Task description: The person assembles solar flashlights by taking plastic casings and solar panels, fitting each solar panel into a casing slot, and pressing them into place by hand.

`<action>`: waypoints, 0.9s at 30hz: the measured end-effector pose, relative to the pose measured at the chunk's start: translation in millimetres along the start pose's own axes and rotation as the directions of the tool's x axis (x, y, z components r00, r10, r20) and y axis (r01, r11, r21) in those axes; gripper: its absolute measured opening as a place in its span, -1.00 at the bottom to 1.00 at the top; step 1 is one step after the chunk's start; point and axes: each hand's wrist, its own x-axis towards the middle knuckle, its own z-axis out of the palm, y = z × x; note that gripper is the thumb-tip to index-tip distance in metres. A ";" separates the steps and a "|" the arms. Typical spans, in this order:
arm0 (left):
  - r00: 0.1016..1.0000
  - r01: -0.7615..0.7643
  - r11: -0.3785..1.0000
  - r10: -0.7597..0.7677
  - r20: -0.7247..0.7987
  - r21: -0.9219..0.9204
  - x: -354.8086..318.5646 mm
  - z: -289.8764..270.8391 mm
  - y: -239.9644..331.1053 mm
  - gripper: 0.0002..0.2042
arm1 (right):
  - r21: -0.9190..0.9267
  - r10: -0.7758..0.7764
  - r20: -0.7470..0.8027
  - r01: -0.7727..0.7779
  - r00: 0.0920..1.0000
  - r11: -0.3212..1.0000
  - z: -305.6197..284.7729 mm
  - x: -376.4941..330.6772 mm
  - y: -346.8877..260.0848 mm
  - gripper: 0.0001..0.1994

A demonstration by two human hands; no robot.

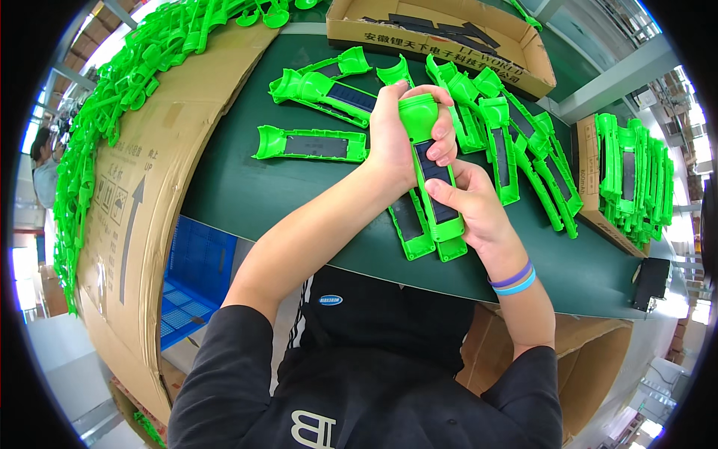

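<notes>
Both my hands are closed on a green plastic flashlight housing [422, 112] with a dark solar panel set in its handle. My left hand [392, 138] wraps round the wide head end, its fingertips curling over the far side. Lower down, my right hand [476, 200] grips the handle, thumb lying on the panel. Under the held piece, another green housing half [409, 224] with a dark panel lies on the table. More halves lie close by: one [310, 144] left of my left hand, and several [502, 153] to the right of my hands.
The dark green table [247, 194] bears an open cardboard box [441, 45] of dark flat panels at the back. A box of green housings [632, 176] stands at the right. A large carton [131, 247] with heaped green parts [97, 127] is at the left, beside a blue crate [198, 262].
</notes>
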 end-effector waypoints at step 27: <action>0.936 -0.248 0.969 0.240 -0.259 0.001 1.5 1.5 7.4 -0.63 | -0.561 -0.221 -0.121 0.117 0.968 0.819 -1.5 9.0 -1.3 -0.87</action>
